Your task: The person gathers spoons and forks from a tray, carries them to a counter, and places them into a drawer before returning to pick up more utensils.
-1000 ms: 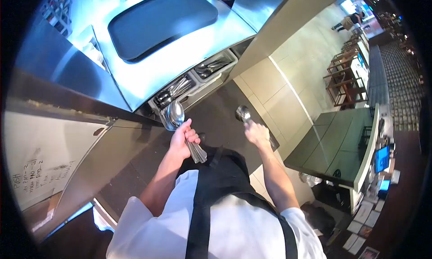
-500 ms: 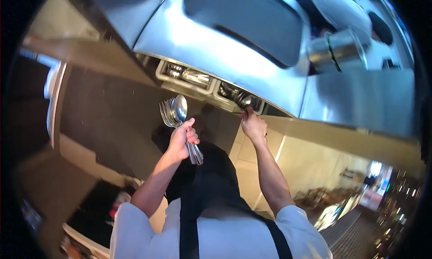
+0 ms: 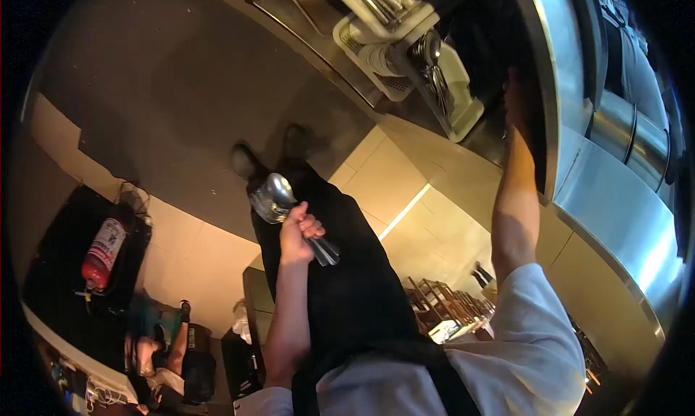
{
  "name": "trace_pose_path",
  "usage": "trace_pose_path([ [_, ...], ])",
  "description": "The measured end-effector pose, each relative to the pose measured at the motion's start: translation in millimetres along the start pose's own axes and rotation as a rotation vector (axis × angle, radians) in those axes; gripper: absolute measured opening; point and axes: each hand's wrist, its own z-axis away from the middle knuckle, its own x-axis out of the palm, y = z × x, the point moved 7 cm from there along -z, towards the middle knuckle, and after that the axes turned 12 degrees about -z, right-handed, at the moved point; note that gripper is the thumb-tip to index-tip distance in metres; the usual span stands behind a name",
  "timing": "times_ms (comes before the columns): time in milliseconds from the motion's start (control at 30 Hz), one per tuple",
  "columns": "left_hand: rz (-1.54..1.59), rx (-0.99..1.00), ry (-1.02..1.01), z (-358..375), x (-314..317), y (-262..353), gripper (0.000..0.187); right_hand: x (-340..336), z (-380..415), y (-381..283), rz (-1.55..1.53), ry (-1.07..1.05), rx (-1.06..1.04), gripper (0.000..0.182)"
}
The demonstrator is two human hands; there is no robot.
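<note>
My left hand (image 3: 297, 231) is closed around a bunch of cutlery. A spoon's bowl (image 3: 279, 187) shows on top, and the handles (image 3: 324, 251) stick out below the fist. My right hand (image 3: 513, 105) reaches into the dark space under the counter, its fingers lost in shadow, so what it touches or holds is hidden. Left of it is a pale cutlery bin (image 3: 469, 116) with spoons and other pieces (image 3: 434, 69) in one side. Another light bin (image 3: 411, 31) holds more cutlery, and a white perforated basket (image 3: 397, 92) with pale stacked items sits below.
A steel counter (image 3: 615, 192) runs down the right, with a metal container (image 3: 615, 130) on it and a person (image 3: 637, 61) beyond. A red fire extinguisher (image 3: 105, 249) is at left. Another person (image 3: 170, 336) appears lower left. Wooden chairs (image 3: 441, 300) stand farther off.
My view has swung toward the right and under the counter. My right hand has left the cutlery bin and gone deeper into the dark space. My left hand keeps its bunch of cutlery.
</note>
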Motion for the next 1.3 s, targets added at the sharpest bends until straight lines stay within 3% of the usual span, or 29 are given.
trace_pose_path([
  [67, 0.028, 0.069, 0.014, -9, -25, -1, 0.036, -2, -36, 7, 0.155, 0.042, -0.167, 0.037],
  [133, 0.087, 0.091, -0.02, -36, -46, 12, 0.034, 30, -67, 2, 0.688, -0.156, -0.357, 0.04],
  [167, 0.117, 0.114, -0.061, -45, -54, 14, 0.034, 39, -85, -3, 0.87, -0.391, -0.19, 0.043],
  [233, 0.099, 0.163, 0.043, -42, -60, 26, 0.034, 55, -107, 9, 0.99, -0.535, -0.102, 0.048],
  [433, 0.068, 0.187, 0.034, -46, -60, 39, 0.035, 78, -132, 13, 0.686, -0.4, -0.289, 0.041],
  [733, -0.049, 0.137, -0.113, -55, 2, 38, 0.031, 93, -136, 23, 0.475, -0.351, -0.426, 0.031],
  [833, -0.098, 0.137, -0.206, -53, 31, 34, 0.026, 96, -126, 5, 0.579, -0.288, -0.409, 0.032],
  [967, -0.162, 0.136, -0.236, -46, 61, 34, 0.019, 95, -127, -30, 0.924, -0.324, -0.201, 0.042],
  [1033, -0.205, 0.124, -0.254, -45, 74, 36, 0.018, 87, -112, -65, 0.644, -0.199, -0.111, 0.041],
  [1067, -0.241, 0.133, -0.261, -43, 81, 37, 0.018, 65, -90, -95, 0.284, -0.055, -0.072, 0.038],
  [1133, -0.281, 0.119, -0.289, -44, 92, 36, 0.019, 35, -22, -166, -0.086, 0.196, -0.349, 0.027],
  [1200, -0.349, 0.158, -0.322, -37, 109, 40, 0.022, 27, 69, -246, -0.663, 0.058, -0.168, 0.024],
  [1233, -0.388, 0.174, -0.324, -36, 113, 40, 0.021, 30, 101, -269, -0.51, -0.048, -0.473, 0.022],
  [1267, -0.437, 0.188, -0.3, -35, 114, 41, 0.02, 43, 138, -285, -0.482, -0.228, -0.518, 0.025],
  [1300, -0.487, 0.204, -0.276, -35, 115, 42, 0.018, 71, 176, -274, -0.576, -0.482, -0.267, 0.044],
])
